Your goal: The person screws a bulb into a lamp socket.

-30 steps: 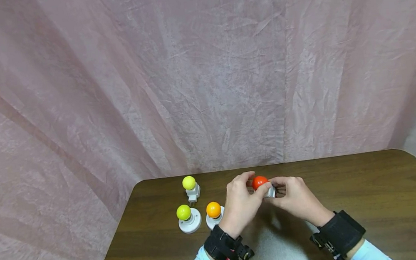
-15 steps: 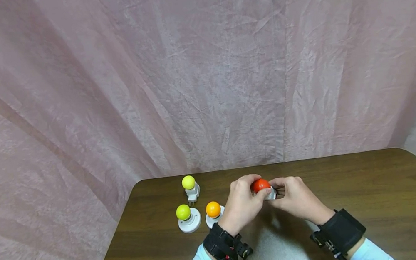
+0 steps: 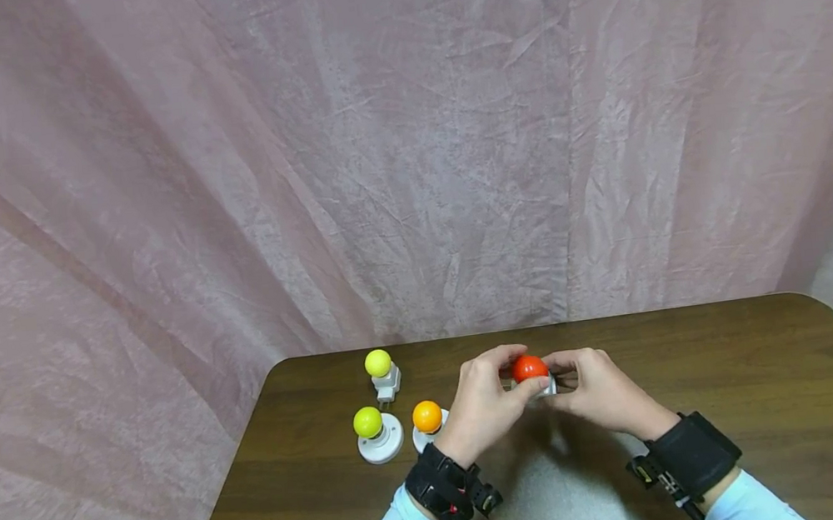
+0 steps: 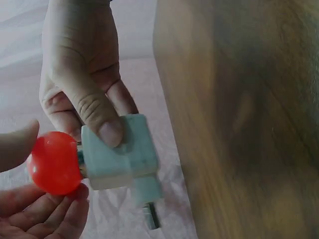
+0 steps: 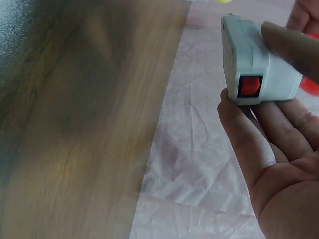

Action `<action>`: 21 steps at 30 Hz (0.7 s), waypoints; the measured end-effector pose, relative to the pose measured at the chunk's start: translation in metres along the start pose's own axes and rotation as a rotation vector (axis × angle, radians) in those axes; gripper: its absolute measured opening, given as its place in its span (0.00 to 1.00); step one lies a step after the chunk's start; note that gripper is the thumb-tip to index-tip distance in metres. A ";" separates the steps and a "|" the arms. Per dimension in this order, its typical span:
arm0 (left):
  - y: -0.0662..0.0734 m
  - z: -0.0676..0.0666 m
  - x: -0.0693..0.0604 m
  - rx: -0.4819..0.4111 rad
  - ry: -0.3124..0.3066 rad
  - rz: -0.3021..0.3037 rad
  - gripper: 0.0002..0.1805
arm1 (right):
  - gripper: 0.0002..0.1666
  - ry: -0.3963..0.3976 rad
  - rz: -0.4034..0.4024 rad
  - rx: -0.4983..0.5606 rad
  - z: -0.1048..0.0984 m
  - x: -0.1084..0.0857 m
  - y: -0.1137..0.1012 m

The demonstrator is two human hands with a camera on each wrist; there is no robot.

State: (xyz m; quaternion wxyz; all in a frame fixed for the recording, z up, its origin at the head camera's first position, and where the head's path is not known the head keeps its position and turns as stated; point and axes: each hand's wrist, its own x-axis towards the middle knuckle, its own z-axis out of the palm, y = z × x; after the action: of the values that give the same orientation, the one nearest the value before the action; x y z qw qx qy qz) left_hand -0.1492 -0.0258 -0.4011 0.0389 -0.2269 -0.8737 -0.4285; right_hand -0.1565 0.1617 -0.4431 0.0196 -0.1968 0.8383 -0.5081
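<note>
My left hand (image 3: 486,400) grips a round red light bulb (image 4: 56,163) between thumb and fingers. My right hand (image 3: 604,391) pinches a white plug-in lamp socket (image 4: 119,152), its thumb on one face and fingers beneath. The bulb's base meets the socket's mouth, and a strip of metal shows between them. Metal prongs stick out of the socket's far end in the left wrist view. A red rocker switch (image 5: 250,85) sits on the socket's side in the right wrist view. Both things are held above the table (image 3: 701,400).
Left of my hands, a yellow bulb (image 3: 378,363) sits in a white plug-in socket (image 3: 387,386). Nearer stand a yellow-green bulb (image 3: 368,422) on a round white base (image 3: 382,447) and an orange bulb (image 3: 427,416) on another, partly behind my left wrist. A pink curtain (image 3: 405,144) hangs behind.
Both hands, with the red bulb and socket, have shifted slightly right. My left fingers have changed position a little around the bulb. The bulbs on the left have not moved.
</note>
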 end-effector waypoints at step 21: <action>-0.011 0.001 0.003 0.025 -0.112 -0.051 0.20 | 0.25 -0.056 -0.036 0.116 -0.008 0.000 -0.004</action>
State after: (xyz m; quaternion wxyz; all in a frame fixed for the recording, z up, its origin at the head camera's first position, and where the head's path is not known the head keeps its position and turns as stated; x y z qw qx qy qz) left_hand -0.1567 -0.0298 -0.4092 -0.0184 -0.2277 -0.8854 -0.4049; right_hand -0.1574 0.1663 -0.4356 0.0451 -0.2244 0.8030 -0.5503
